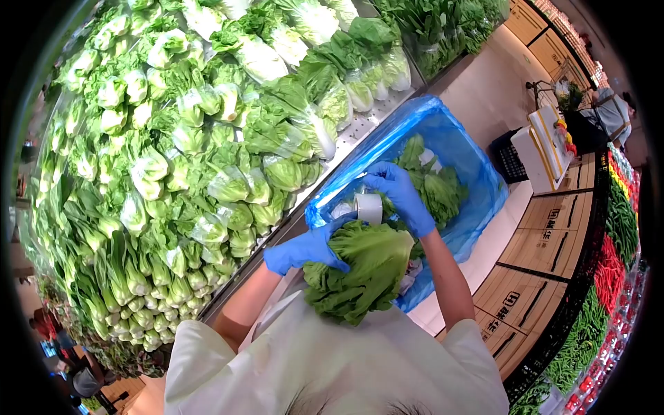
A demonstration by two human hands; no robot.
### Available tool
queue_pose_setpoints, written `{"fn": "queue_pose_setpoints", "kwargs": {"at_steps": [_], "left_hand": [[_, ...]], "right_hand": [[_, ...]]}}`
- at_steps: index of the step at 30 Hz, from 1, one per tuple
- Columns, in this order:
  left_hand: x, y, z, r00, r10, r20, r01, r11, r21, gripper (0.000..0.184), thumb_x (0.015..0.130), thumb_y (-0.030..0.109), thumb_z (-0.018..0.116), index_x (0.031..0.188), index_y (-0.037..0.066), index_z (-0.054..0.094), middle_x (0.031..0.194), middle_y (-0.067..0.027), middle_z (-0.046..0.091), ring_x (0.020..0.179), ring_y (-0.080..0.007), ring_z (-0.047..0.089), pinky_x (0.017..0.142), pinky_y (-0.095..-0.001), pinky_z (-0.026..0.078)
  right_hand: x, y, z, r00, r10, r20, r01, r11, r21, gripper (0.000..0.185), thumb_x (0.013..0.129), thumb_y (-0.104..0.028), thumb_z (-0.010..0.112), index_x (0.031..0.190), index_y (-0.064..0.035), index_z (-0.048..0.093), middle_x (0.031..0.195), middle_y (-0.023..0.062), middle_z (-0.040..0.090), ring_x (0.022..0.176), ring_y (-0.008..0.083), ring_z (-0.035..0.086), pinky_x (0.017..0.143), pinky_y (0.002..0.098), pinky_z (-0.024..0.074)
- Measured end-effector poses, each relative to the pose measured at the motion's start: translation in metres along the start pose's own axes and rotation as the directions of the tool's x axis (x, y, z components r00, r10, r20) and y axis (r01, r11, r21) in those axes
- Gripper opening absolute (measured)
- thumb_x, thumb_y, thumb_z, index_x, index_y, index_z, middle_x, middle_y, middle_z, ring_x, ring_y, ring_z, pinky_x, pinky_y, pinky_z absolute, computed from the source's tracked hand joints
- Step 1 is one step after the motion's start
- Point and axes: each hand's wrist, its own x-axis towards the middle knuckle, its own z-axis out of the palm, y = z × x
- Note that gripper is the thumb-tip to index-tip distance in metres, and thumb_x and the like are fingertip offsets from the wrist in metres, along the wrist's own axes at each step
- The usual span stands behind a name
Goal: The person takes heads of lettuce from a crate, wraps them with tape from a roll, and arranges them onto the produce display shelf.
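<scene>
A leafy green lettuce (360, 270) is held against my chest by my left hand (304, 250), in a blue glove, its fingers wrapped round the near leaves. My right hand (401, 194), also gloved in blue, is bent above a white roll (368, 207), with its fingertips pinched together; what they hold is too small to make out. The roll sits just beyond the lettuce, between the two hands. Behind them stands a bin lined with blue plastic (477, 155), with loose green leaves (443, 190) inside.
A sloping display of wrapped lettuces (207, 138) and bok choy (138, 283) fills the left, edged by a metal rail. Wooden-fronted stands (546, 235) with peppers (609, 270) curve along the right. A person (612, 117) is near a cart and white boxes (546, 149) at the upper right.
</scene>
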Motion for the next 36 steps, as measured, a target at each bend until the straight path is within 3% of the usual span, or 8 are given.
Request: {"fn": "queue_pose_setpoints", "kwargs": {"at_steps": [6,8,13,16,23,28,33,36], "left_hand": [[0.000,0.003,0.004,0.982,0.017,-0.186,-0.057,0.976,-0.212,0.099,0.057,0.008,0.079,0.137,0.005,0.022,0.127,-0.0101,0.042,0.117,-0.0187,0.039,0.100,-0.0298,0.030],[0.005,0.001,0.004,0.957,0.032,-0.288,-0.091,0.977,-0.193,0.097,0.058,0.007,0.079,0.137,0.006,0.023,0.127,-0.0087,0.042,0.116,-0.0171,0.039,0.100,-0.0291,0.030],[0.019,-0.008,0.004,0.943,0.109,-0.314,-0.145,0.985,-0.095,0.095,0.060,0.008,0.080,0.137,0.005,0.024,0.129,-0.0081,0.041,0.117,-0.0158,0.038,0.099,-0.0274,0.030],[0.027,-0.020,0.006,0.910,0.185,-0.372,-0.248,0.960,-0.129,0.091,0.061,0.008,0.079,0.135,0.004,0.028,0.127,-0.0073,0.043,0.116,-0.0154,0.039,0.098,-0.0278,0.032],[0.009,0.003,-0.013,0.907,0.073,-0.414,-0.205,0.937,-0.284,0.072,0.068,0.005,0.073,0.130,0.005,0.036,0.122,-0.0048,0.048,0.108,-0.0137,0.047,0.094,-0.0296,0.038],[0.022,0.001,-0.012,0.886,0.235,-0.400,-0.385,0.854,-0.351,0.062,0.070,0.009,0.070,0.124,0.000,0.041,0.116,-0.0075,0.052,0.105,-0.0142,0.049,0.091,-0.0282,0.040],[0.014,0.010,0.001,0.747,0.239,-0.621,-0.449,0.870,-0.205,0.069,0.066,0.014,0.075,0.123,-0.001,0.038,0.115,-0.0087,0.052,0.103,-0.0147,0.051,0.089,-0.0274,0.041],[-0.004,0.027,0.004,0.701,0.181,-0.690,-0.443,0.868,-0.222,0.071,0.066,0.015,0.076,0.123,-0.002,0.037,0.115,-0.0097,0.052,0.104,-0.0148,0.050,0.089,-0.0270,0.041]], "right_hand": [[-0.018,0.051,-0.002,0.955,-0.210,-0.208,0.264,0.925,0.275,0.028,0.083,-0.008,0.055,0.109,-0.0015,0.048,0.090,0.0055,0.057,0.080,0.0127,0.054,0.077,0.0261,0.0450],[-0.036,0.052,0.001,0.997,0.003,0.077,-0.040,0.877,0.479,0.030,0.084,-0.007,0.054,0.112,-0.0015,0.046,0.097,0.0072,0.056,0.088,0.0144,0.055,0.079,0.0289,0.0463],[-0.040,0.027,0.022,0.977,-0.212,0.029,0.207,0.970,0.130,0.025,0.088,-0.015,0.048,0.108,-0.0006,0.048,0.098,0.0067,0.058,0.089,0.0155,0.058,0.080,0.0290,0.0484],[-0.037,0.038,0.022,0.998,0.006,-0.060,0.038,0.710,0.704,0.026,0.087,-0.018,0.050,0.108,-0.0013,0.049,0.099,0.0063,0.057,0.088,0.0145,0.057,0.077,0.0284,0.0484],[-0.051,-0.050,-0.035,0.858,-0.084,-0.507,0.092,0.996,-0.009,0.023,0.087,-0.026,0.053,0.097,-0.0057,0.056,0.084,0.0010,0.058,0.077,0.0055,0.054,0.068,0.0177,0.0438],[-0.067,-0.133,0.028,0.973,-0.043,0.229,0.126,0.923,-0.363,0.021,0.082,-0.023,0.059,0.087,-0.0020,0.059,0.075,0.0037,0.058,0.067,0.0096,0.051,0.060,0.0250,0.0419],[-0.050,-0.140,0.054,0.995,0.038,0.091,0.056,0.542,-0.838,0.036,0.083,-0.037,0.055,0.079,-0.0014,0.056,0.063,0.0122,0.051,0.056,0.0209,0.048,0.056,0.0307,0.0399],[-0.050,-0.134,0.044,0.996,0.019,0.087,0.053,0.664,-0.746,0.035,0.082,-0.036,0.056,0.080,-0.0014,0.057,0.061,0.0113,0.051,0.054,0.0213,0.048,0.055,0.0310,0.0400]]}}
